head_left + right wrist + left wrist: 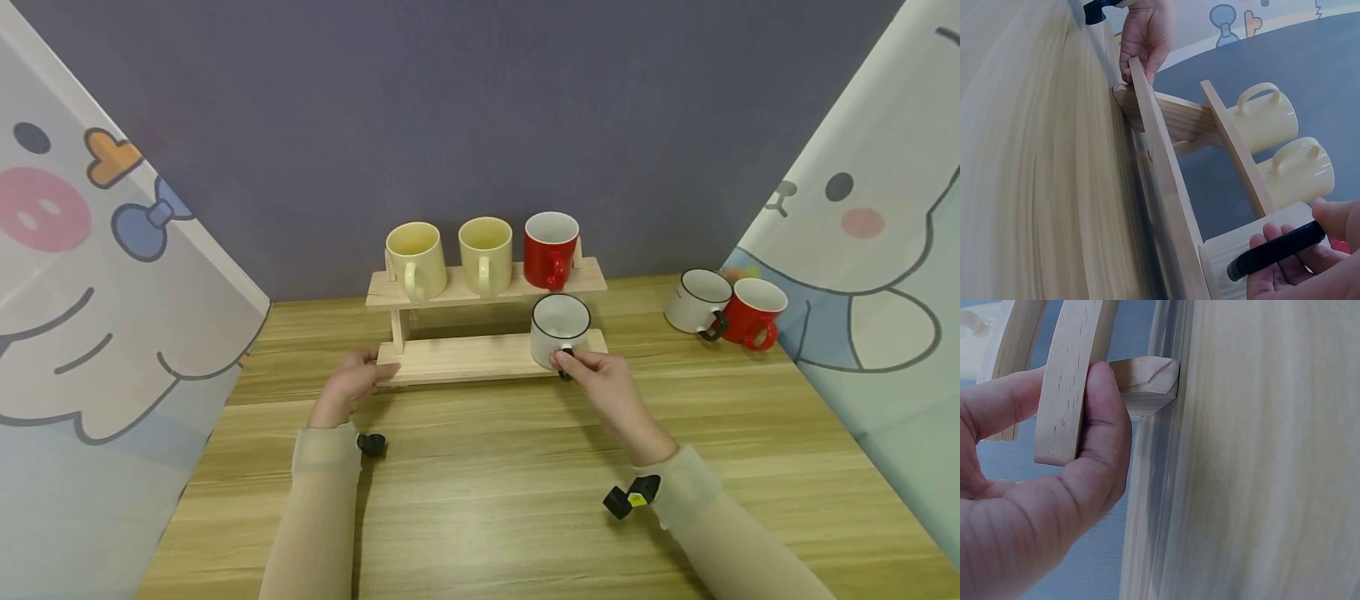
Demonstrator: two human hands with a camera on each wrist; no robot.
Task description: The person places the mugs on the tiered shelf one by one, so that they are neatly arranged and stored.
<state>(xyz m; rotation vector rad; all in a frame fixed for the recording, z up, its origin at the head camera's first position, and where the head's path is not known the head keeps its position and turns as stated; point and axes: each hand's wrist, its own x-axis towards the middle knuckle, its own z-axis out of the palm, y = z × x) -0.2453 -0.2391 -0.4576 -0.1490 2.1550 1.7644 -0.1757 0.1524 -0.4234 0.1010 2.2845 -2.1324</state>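
Note:
A two-tier wooden rack (465,360) stands against the back wall. My left hand (351,385) pinches the left end of its lower board, thumb and fingers on either face in the left wrist view. With my right hand (609,398) I pinch the black handle (1277,251) of a white mug (557,333) with a black rim. This mug is upright at the right end of the lower board, its base touching or very near the wood. Up on the top board are two pale yellow mugs (417,265) and a red mug (542,258), handles facing forward.
To the right on the wooden table (480,500), another white mug (688,307) with a black handle stands against a second red mug (741,312). Behind the rack rises a dark grey-blue wall (480,125), with cartoon-printed panels at both sides.

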